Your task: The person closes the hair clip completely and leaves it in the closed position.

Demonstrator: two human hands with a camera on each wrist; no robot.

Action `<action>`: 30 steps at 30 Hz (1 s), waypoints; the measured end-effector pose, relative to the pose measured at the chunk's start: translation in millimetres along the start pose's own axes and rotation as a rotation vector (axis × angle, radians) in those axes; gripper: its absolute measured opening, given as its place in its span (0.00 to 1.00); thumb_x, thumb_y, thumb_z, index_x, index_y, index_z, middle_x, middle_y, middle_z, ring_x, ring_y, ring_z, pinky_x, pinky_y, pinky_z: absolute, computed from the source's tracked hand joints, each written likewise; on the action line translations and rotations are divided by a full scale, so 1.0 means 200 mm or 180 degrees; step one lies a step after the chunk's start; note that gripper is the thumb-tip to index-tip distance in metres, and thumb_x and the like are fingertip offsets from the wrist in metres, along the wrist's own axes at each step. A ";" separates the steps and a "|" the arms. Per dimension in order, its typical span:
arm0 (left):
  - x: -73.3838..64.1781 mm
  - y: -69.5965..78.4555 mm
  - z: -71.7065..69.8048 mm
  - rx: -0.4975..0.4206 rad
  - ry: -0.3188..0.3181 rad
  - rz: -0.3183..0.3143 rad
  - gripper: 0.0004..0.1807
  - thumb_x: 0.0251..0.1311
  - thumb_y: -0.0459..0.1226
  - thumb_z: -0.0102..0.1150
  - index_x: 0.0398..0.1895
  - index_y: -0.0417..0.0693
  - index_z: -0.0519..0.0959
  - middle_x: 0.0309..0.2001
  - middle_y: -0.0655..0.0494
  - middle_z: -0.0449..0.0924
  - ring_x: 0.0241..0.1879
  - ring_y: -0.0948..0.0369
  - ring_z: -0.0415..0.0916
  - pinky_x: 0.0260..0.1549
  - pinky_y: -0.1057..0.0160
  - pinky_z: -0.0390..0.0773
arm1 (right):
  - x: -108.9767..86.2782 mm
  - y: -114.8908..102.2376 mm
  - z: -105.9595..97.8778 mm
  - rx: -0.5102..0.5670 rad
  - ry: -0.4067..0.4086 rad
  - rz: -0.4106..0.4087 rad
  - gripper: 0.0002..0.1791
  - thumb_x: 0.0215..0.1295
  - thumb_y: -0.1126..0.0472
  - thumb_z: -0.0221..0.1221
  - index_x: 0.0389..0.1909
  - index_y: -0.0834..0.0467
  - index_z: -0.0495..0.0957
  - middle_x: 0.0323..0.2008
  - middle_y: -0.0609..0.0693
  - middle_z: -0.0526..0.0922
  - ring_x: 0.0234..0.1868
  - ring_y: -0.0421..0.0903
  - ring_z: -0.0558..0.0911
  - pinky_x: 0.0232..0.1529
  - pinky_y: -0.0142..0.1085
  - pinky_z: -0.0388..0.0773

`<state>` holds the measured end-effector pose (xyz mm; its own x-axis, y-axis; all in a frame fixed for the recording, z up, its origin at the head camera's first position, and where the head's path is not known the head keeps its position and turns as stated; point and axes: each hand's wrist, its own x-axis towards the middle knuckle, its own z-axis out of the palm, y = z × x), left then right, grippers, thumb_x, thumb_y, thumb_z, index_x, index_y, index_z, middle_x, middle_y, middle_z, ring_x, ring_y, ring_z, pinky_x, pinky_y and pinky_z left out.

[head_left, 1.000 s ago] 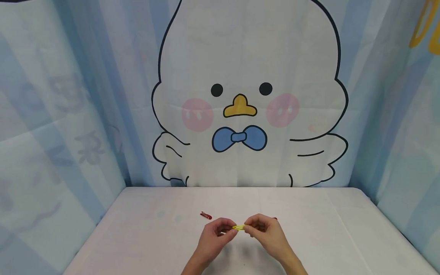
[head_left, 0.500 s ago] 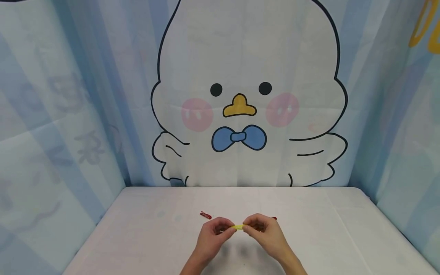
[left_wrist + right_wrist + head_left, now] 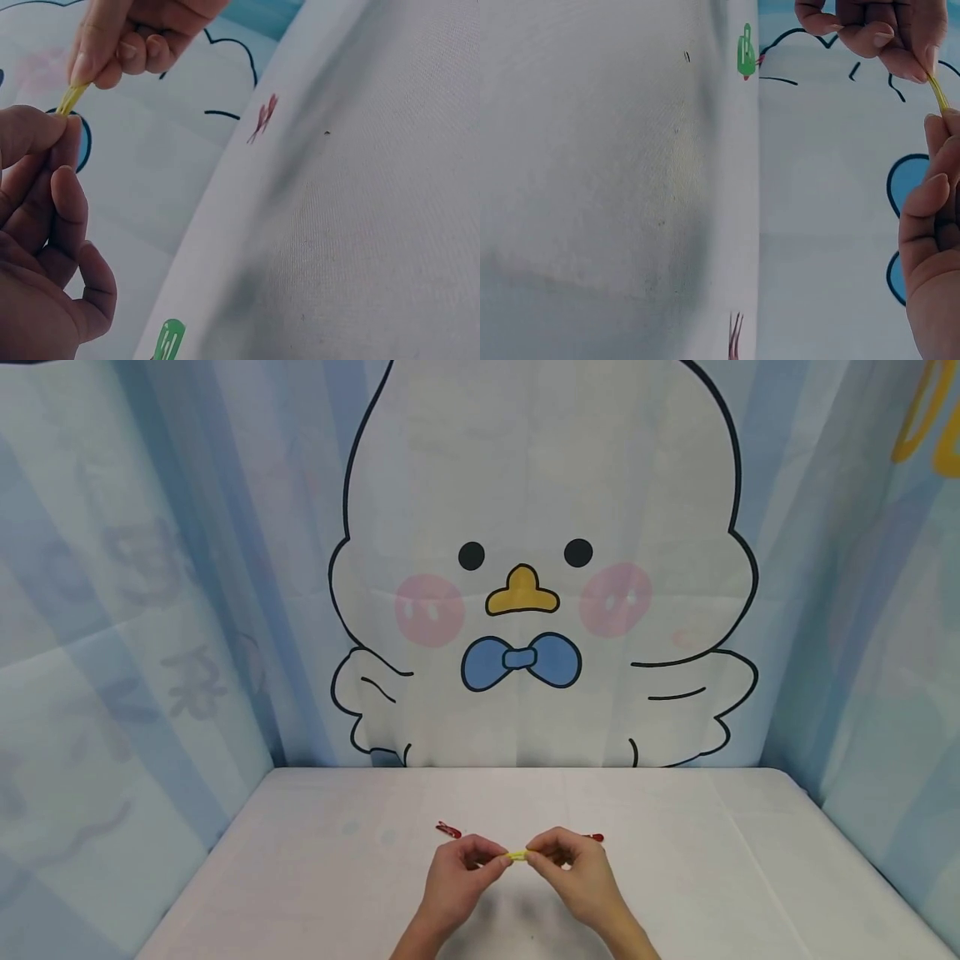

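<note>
Between my two hands, just above the table, is a small yellow hair clip (image 3: 517, 856). My left hand (image 3: 461, 875) pinches one end of it with thumb and forefinger. My right hand (image 3: 576, 877) pinches the other end the same way. In the left wrist view the clip (image 3: 71, 98) looks like thin yellow strips side by side, and in the right wrist view it is a narrow band (image 3: 938, 93). Fingertips cover both its ends, so I cannot tell whether it is snapped open.
A red hair clip (image 3: 448, 830) lies on the white table (image 3: 360, 877) beyond my left hand. Another red piece (image 3: 595, 837) lies beyond my right hand, partly hidden. A green hair clip (image 3: 170, 339) shows in both wrist views. A printed curtain (image 3: 525, 718) stands behind the table.
Both hands have drifted slightly left with the yellow clip. It now shows as a thinner strip. More of the red piece behind my right hand has come into view.
</note>
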<state>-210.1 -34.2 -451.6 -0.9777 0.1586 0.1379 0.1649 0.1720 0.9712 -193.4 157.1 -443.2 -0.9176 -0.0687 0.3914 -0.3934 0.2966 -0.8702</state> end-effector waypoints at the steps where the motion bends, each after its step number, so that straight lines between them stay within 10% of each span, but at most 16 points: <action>1: 0.00 0.00 0.00 0.0022 0.0019 0.0008 0.05 0.59 0.35 0.70 0.37 0.43 0.85 0.32 0.57 0.85 0.33 0.59 0.80 0.33 0.64 0.75 | 0.00 0.00 0.00 -0.0008 0.0015 -0.0003 0.05 0.59 0.71 0.69 0.32 0.59 0.84 0.28 0.46 0.84 0.26 0.39 0.79 0.30 0.33 0.78; 30: -0.01 0.03 0.05 -0.0030 0.0352 0.0144 0.08 0.56 0.31 0.71 0.38 0.43 0.84 0.30 0.58 0.84 0.30 0.63 0.79 0.32 0.67 0.73 | 0.01 0.02 0.04 -0.0151 0.0427 -0.0263 0.12 0.53 0.76 0.70 0.30 0.55 0.83 0.24 0.40 0.82 0.23 0.37 0.78 0.26 0.32 0.77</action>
<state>-205.9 -23.6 -447.7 -0.9777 0.0578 0.2017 0.2085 0.1580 0.9652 -196.8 149.5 -448.6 -0.8652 0.0321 0.5004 -0.4613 0.3402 -0.8194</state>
